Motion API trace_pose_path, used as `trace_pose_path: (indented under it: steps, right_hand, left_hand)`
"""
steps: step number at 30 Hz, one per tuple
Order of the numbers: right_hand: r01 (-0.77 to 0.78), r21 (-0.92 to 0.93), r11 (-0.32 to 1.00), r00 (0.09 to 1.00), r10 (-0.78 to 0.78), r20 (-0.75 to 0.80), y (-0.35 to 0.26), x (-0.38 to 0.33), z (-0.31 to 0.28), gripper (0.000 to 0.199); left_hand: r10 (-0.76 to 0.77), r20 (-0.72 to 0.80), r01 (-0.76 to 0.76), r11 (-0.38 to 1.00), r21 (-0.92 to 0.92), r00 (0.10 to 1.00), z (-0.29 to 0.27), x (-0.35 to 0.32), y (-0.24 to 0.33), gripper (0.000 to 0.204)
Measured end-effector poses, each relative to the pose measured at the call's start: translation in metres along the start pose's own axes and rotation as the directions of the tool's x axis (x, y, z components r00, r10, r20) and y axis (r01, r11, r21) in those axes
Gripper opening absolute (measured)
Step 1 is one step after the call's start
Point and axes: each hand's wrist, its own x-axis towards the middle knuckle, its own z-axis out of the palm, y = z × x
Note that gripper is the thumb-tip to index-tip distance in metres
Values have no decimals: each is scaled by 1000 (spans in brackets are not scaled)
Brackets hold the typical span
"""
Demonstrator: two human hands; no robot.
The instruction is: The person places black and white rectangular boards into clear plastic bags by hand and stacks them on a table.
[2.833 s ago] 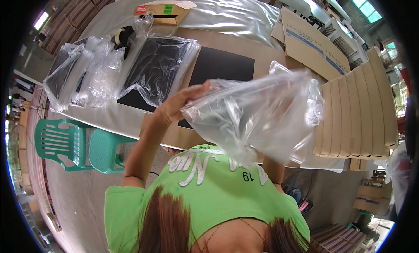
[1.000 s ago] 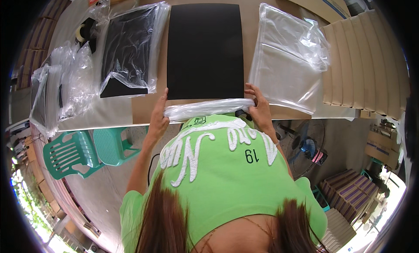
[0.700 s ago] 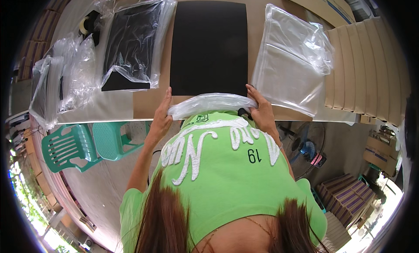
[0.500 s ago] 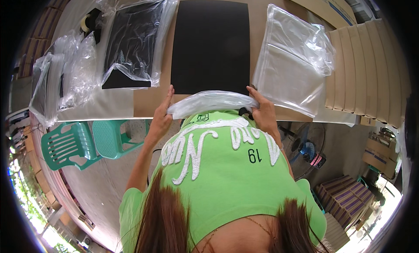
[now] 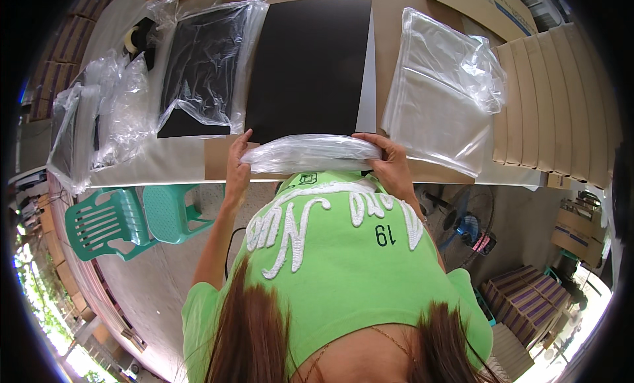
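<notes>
A large black sheet (image 5: 307,66) lies in front of me, its right edge slanted over a pale grey surface (image 5: 368,96) that shows beneath it. Along its near edge sits a bunched clear plastic bag (image 5: 310,153), close against my shirt. My left hand (image 5: 239,164) grips the bag's left end, with a fingertip at the black sheet's near left corner. At the bag's other end my right hand (image 5: 391,164) pinches the plastic, its index finger reaching toward the sheet's near right corner.
Left of the sheet lies a plastic-wrapped black sheet (image 5: 201,72), beyond it crumpled clear plastic (image 5: 122,112) and a tape roll (image 5: 135,39). A stack of clear plastic bags (image 5: 436,99) is on the right, beside a row of cardboard pieces (image 5: 548,105). Green chairs (image 5: 109,221) stand below left.
The black sheet has shifted left and turned slightly, uncovering the pale strip at its right. Both hands and the bunched bag have moved a little left.
</notes>
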Motion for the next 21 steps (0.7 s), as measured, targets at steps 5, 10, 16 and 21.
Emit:
trace_pose_path:
  steps: [5, 10, 16, 21]
  right_hand:
    - [149, -55, 987, 986, -153, -61, -5, 1, -1, 45]
    - [458, -80, 885, 862, -464, -205, -48, -1, -13, 50]
    - [700, -554, 451, 387, -891, -236, -117, 3, -52, 41]
    - [662, -559, 500, 210, -839, -503, -166, -19, -68, 33]
  left_hand:
    - [58, -64, -66, 989, -131, 996, -1, 5, 24, 58]
    - [319, -183, -301, 946, 118, 930, -20, 18, 90, 50]
    - [699, -273, -659, 715, 233, 661, -33, 41, 215, 31]
    - [901, -181, -834, 434, 341, 395, -47, 43, 278, 37]
